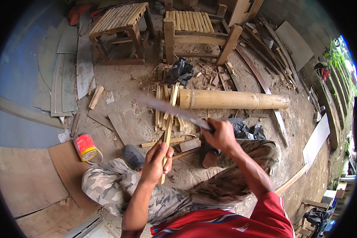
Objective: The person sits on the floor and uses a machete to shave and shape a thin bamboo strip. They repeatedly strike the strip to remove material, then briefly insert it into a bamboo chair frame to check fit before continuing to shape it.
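My left hand (154,164) grips a long split bamboo strip (168,133), which slants up and away from my lap. In my right hand (223,137) is a machete (186,116), its dark handle inside my closed fingers. The blade points left across the strip, its far end smeared by motion; whether it touches the strip I cannot tell. Beyond the hands lies a thick bamboo pole (230,99), flat on the ground. Several cut bamboo strips (158,107) lie in a bundle by its left end.
A bamboo-topped stool (121,18) and a wooden frame with bamboo slats (190,22) stand at the back. A black plastic bag (181,70) lies before them. A red can (85,146) sits at left. Scrap boards (271,55) pile up at right.
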### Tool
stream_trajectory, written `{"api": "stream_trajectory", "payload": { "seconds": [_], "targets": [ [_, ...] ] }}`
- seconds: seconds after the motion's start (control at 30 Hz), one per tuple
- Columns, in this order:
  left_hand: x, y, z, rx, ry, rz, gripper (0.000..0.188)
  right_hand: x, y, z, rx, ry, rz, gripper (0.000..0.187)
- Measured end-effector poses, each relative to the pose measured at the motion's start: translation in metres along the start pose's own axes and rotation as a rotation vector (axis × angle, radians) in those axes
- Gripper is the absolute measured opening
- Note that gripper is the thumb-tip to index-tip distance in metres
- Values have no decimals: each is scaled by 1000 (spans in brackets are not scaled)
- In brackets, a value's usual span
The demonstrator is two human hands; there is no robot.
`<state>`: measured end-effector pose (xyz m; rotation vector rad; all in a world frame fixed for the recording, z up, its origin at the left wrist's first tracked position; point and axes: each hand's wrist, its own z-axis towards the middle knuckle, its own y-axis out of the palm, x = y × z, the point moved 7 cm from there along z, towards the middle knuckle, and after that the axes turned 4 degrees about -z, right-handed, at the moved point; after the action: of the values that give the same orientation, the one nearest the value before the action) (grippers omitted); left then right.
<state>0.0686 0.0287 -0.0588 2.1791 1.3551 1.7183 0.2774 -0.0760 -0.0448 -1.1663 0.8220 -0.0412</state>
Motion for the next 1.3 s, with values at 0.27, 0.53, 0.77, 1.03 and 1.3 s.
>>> {"api": "stream_trajectory", "payload": {
  "seconds": [0.27, 0.53, 0.77, 1.03, 1.3],
  "targets": [
    [-30, -11, 3, 77, -112, -268, 33, -71, 36, -40, -91, -288, -3, 21],
    [-34, -12, -4, 197, -143, -185, 36, -71, 41, -36, -53, -409, -19, 22],
    [-28, -13, -3, 200, -108, -172, 33, -46, 41, -19, -54, -298, -73, 14],
    [-20, 1, -6, 164, -147, -182, 31, -10, 33, 11, 140, -255, -145, 10],
    [-15, 6, -7, 143, -122, -22, 35, 6, 18, 32, 151, -252, -230, 10]
  ]
}}
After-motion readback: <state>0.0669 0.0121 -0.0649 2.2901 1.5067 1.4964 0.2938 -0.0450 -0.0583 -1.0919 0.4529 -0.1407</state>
